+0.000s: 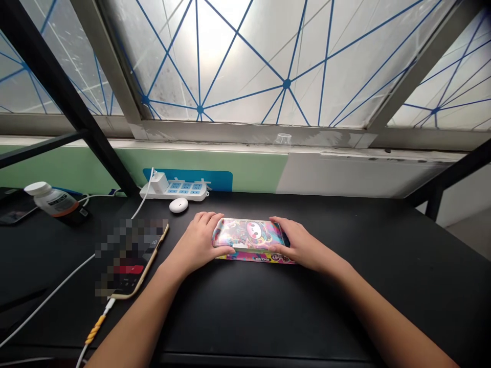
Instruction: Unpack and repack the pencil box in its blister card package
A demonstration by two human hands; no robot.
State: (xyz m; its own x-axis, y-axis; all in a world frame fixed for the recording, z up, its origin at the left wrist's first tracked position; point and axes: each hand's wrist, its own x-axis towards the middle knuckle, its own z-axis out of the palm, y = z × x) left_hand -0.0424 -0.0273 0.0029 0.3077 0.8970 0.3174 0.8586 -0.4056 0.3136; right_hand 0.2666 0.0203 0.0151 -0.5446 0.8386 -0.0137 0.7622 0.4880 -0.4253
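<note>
A flat, brightly printed pencil box (250, 239) lies on the black table (345, 286) in front of me. My left hand (199, 240) grips its left end, thumb along the near edge and fingers curled over the far side. My right hand (301, 244) holds the right end the same way. The box lid looks slightly raised from its base along the near edge.
A phone (132, 260) on a charging cable lies to the left of my left arm. Behind it are a white power strip (174, 189), a small white oval case (178, 205) and a pill bottle (53, 201) lying on its side. Window frame stands behind.
</note>
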